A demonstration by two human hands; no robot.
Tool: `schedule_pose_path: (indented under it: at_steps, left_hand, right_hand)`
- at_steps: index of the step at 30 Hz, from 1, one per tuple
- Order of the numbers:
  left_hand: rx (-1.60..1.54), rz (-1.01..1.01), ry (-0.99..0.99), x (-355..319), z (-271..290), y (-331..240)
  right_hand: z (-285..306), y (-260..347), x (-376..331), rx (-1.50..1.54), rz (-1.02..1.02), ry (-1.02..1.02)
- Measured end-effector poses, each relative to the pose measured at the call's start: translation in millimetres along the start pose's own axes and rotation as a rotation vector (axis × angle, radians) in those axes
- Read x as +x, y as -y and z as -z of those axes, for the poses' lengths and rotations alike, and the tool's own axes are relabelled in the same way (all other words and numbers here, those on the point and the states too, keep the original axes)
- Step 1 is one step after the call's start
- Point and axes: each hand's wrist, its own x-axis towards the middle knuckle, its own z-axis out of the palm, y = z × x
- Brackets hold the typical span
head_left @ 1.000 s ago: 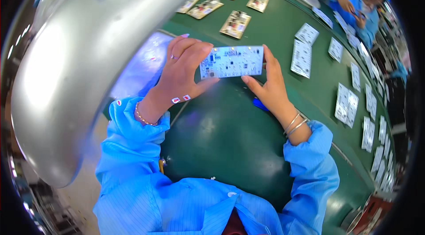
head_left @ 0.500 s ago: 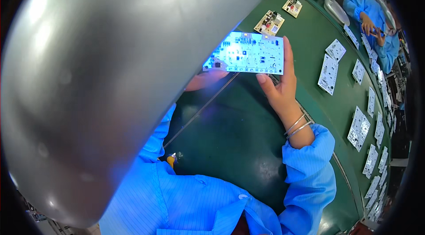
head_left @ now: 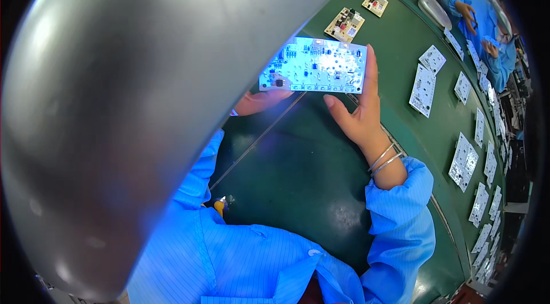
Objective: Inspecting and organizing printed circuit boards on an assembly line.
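Observation:
A white rectangular circuit board (head_left: 312, 69) is raised over the green table between my hands, its face lit bright blue-white. At its lower left corner, my left hand (head_left: 263, 101) pinches the board, though the grey metal hood hides much of this hand and its wrist. Along the board's right edge lies a finger of my right hand (head_left: 365, 115). The right thumb stands just below the lower edge, apart from the board. Other fingers of this hand are hidden behind it or out of sight.
A large grey metal hood (head_left: 132, 86) covers the left side. Beyond the board sit tan circuit boards with components (head_left: 345, 24). Several white boards (head_left: 463, 162) lie along the right of the green table (head_left: 298, 161). A co-worker in blue (head_left: 481, 29) sits at the far right.
The glare on the board has moved from its left half to its right as its tilt changed. My right thumb has slid slightly left. The co-worker's hands have moved apart.

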Motion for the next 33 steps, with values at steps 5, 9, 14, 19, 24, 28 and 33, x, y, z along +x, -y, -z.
schedule_pose_path:
  at_steps: [5,9,14,19,24,28,33]
  left_hand:
    - [-0.188,0.219,-0.077,6.7,-7.5,-23.8]
    - [-0.222,0.103,-0.045,2.5,-11.1,-12.8]
    - [-0.268,0.203,0.001,0.8,-9.5,-15.7]
    - [-0.512,0.675,0.147,-5.2,-8.3,-25.5]
    - [-1.143,1.234,0.091,-1.9,-14.4,-31.7]
    - [-1.41,1.368,0.047,-0.9,-11.1,-30.8]
    - [-1.471,1.436,0.103,-2.9,-11.5,-35.2]
  right_hand:
    - [2.2,3.1,-1.9,0.05,-0.046,0.0]
    - [3.0,5.5,-2.6,0.158,-0.043,0.001]
    - [8.9,4.4,-5.0,0.156,-0.033,0.046]
    - [4.1,3.5,-5.1,0.184,-0.025,0.005]
    - [11.1,9.1,-5.4,0.147,-0.077,0.061]
    - [12.4,11.7,-6.5,0.374,-0.161,-0.03]
    - [26.4,12.9,0.4,0.874,-0.427,-0.179]
